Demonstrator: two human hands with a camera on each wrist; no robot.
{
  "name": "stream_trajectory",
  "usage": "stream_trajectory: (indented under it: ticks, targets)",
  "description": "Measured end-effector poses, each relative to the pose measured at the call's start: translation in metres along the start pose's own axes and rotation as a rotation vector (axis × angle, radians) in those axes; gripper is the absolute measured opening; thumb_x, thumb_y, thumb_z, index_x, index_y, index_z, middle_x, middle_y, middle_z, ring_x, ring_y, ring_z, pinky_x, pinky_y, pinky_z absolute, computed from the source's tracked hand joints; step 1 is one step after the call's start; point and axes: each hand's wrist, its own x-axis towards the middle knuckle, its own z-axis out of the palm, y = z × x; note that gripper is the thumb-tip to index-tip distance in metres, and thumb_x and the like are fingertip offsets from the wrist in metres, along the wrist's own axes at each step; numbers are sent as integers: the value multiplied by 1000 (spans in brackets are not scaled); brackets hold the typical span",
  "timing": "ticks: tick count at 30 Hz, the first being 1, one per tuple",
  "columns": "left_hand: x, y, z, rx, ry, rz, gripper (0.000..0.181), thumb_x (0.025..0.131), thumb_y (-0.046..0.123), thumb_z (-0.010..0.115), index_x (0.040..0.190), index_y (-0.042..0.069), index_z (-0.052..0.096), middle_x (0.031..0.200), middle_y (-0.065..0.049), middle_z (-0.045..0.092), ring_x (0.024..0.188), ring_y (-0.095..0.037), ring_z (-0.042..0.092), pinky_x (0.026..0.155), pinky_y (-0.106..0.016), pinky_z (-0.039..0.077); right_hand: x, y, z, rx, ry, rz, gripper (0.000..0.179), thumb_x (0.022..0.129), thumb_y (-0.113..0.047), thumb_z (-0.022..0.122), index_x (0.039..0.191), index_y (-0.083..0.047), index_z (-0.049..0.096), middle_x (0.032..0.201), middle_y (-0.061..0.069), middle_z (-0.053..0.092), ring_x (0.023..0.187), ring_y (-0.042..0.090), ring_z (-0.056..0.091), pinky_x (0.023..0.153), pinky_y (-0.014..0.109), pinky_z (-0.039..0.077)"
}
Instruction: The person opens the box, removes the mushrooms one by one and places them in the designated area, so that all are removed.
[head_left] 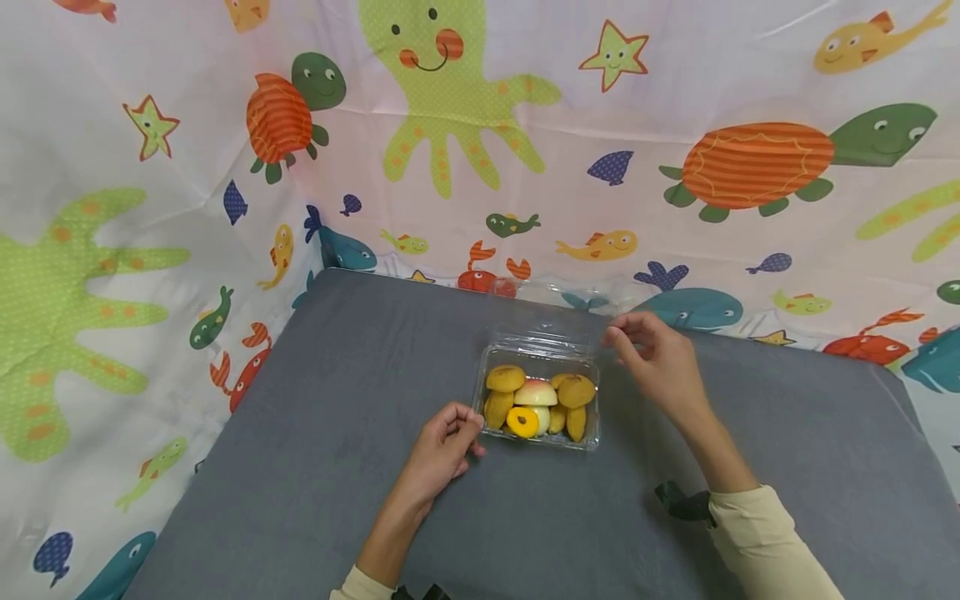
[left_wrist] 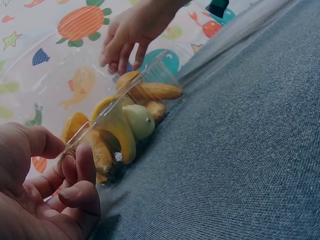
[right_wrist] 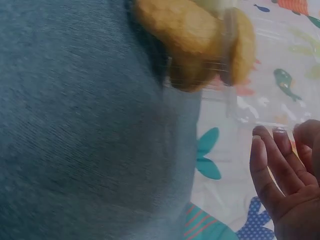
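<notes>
Thumb and fingertip pinched on the rim, you steady a clear plastic box (head_left: 588, 444) with your left hand (head_left: 447, 446), just below and right of centre in the head frame, while the fingers of your right hand (head_left: 660, 362) clamp the outer edge of its lid (head_left: 547, 321), tipped back toward the printed cloth (head_left: 611, 150). The grey tabletop (head_left: 360, 350) lies beneath.

The likeliest trouble is a tug on the lid: the plastic looks thin, and with only one corner pinched, at the left, the box could skid, twist or tip and spill its load. The heap appears to rise past the rim, so a lid brought down could catch on the upper pieces or spring back. A hard pull could also crease the hinge.

By count, you have one box, one lid joined to it and two hands at work. Inside, at least six potato-like pieces (head_left: 506, 377) show, at left and right, along with one red-and-cream piece (head_left: 536, 390) in the middle, one yellow piece with a dark centre (head_left: 522, 422) at the front and one pale piece (head_left: 543, 417) beside it. Others may hide beneath.
</notes>
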Motion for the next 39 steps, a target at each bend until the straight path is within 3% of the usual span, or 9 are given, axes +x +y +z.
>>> stream_trajectory:
  ticks: [13, 19, 24, 30, 39]
  targets:
    - [1, 0, 0, 9, 12, 5, 23, 107, 26, 65, 111, 4, 62, 98, -17, 66, 83, -26, 69, 50, -20, 37, 5, 7, 2, -7, -66, 40, 22, 106, -26, 68, 118, -7, 66, 100, 10, 76, 85, 28, 77, 62, 23, 62]
    - [1, 0, 0, 7, 11, 4, 24, 107, 27, 65, 112, 4, 62, 98, -17, 65, 83, -25, 69, 50, -20, 36, 4, 10, 5, 33, -111, 79, 22, 106, -22, 68, 118, -4, 65, 98, 14, 75, 82, 32, 77, 62, 39, 65]
    - [1, 0, 1, 12, 13, 6, 26, 107, 28, 66, 112, 3, 61, 93, -13, 63, 82, -24, 68, 50, -20, 36, 3, 10, 4, 51, -130, 118, 23, 106, -21, 68, 120, -3, 65, 99, 15, 76, 76, 26, 77, 62, 43, 65]
    - [0, -1, 1, 10, 10, 2, 25, 107, 28, 66, 110, 4, 61, 96, -18, 65, 80, -23, 68, 49, -19, 36, 3, 11, 5, 43, -144, 137, 32, 105, -20, 69, 130, 0, 63, 101, 17, 78, 70, 22, 76, 59, 44, 64]
    - [1, -1, 1, 28, 9, -6, 25, 107, 30, 65, 110, 5, 62, 98, -21, 65, 81, -25, 69, 51, -19, 38, 4, 14, 9, 17, -132, 163, 42, 104, -16, 70, 141, 0, 60, 107, 18, 78, 71, 28, 77, 54, 29, 58]
